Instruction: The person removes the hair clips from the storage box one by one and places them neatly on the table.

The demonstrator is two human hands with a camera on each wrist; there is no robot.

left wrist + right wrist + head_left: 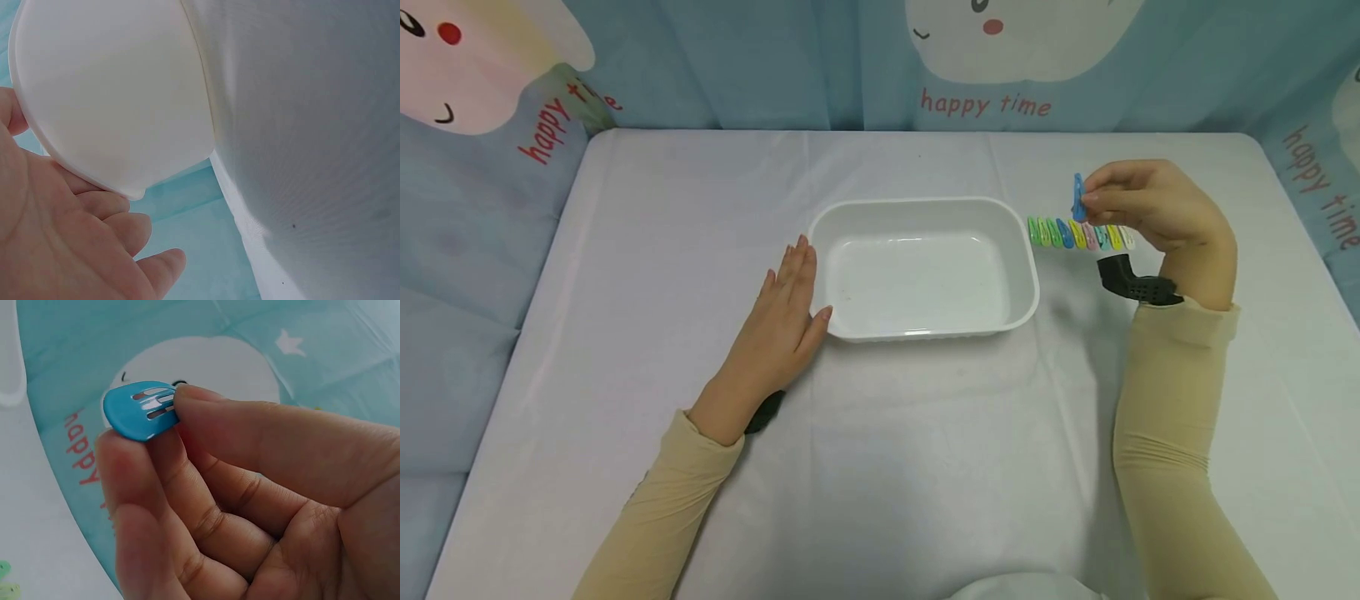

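Note:
My right hand (1150, 200) pinches a blue snap hair clip (140, 412) between thumb and fingertips, raised above the table at the right. Below it lies a row of several hair clips (1065, 234) in green, blue, yellow, pink and white; the hand covers part of the row's right end in the head view. My left hand (782, 321), its fingers straight, rests against the left end of a white rectangular tub (925, 335). In the left wrist view, the fingers lie along the rim of the tub (119, 100).
The table under a white cloth (880, 467) carries the tub near its middle, with the clip row just beyond the tub's right wall. Blue curtains (760, 67) with cartoon prints and red lettering hang behind and at both sides.

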